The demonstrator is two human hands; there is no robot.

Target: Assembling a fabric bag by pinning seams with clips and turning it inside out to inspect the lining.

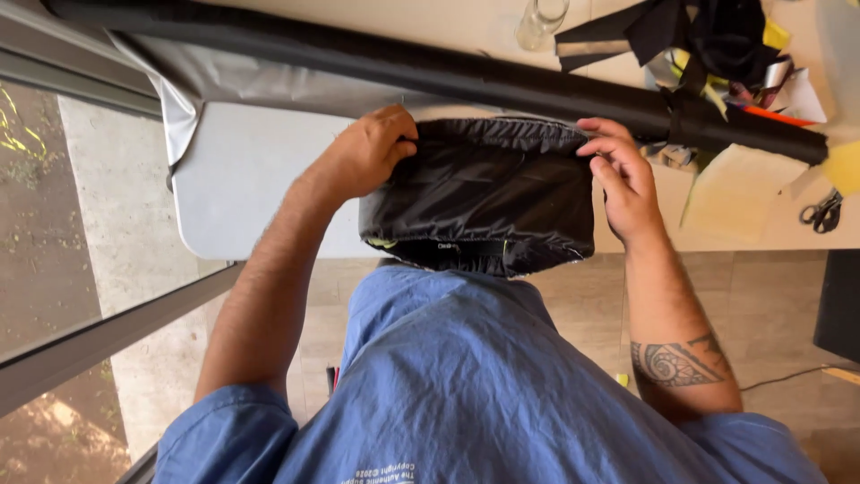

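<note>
A black shiny fabric cover [484,193] with a gathered elastic-looking rim is stretched over a rounded form at the near edge of a white table [242,179]. My left hand [363,152] grips the cover's upper left rim, fingers curled over the gathered edge. At the upper right rim, my right hand [623,175] pinches the same cover with fingertips on the hem. What is under the cover is hidden.
A long black roll [430,67] lies across the table behind the cover, on grey sheet material [224,76]. Black and yellow fabric scraps [717,45] pile at the back right, scissors [820,213] at the right edge, a clear glass [540,20] at the back. Tiled floor lies below.
</note>
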